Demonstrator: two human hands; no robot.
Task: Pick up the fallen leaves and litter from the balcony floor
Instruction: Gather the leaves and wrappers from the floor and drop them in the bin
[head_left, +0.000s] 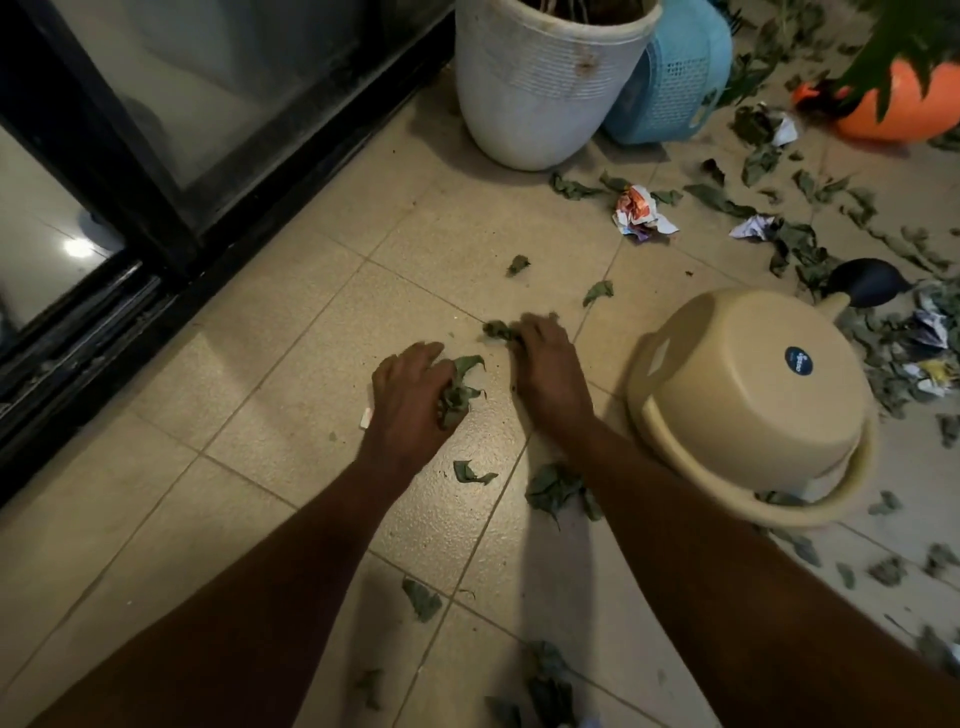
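My left hand (408, 387) is low over the beige tiled floor (291, 395) and grips a bunch of wilted green leaves (460, 387). My right hand (548, 364) reaches just beyond it, its fingers closing on a single crumpled leaf (497, 330) that lies on the tile. More loose leaves lie near my forearms (553, 488) and ahead (597, 292). A crumpled coloured paper ball (640, 212) sits farther ahead, with a white paper scrap (753, 227) to its right.
A beige plastic basin (748, 400) lies tipped beside my right arm. A white plant pot (545, 78), a blue basket (675, 78) and an orange pot (904, 104) stand at the back. A black-framed glass door (171, 156) runs along the left. Thick leaf litter covers the right side.
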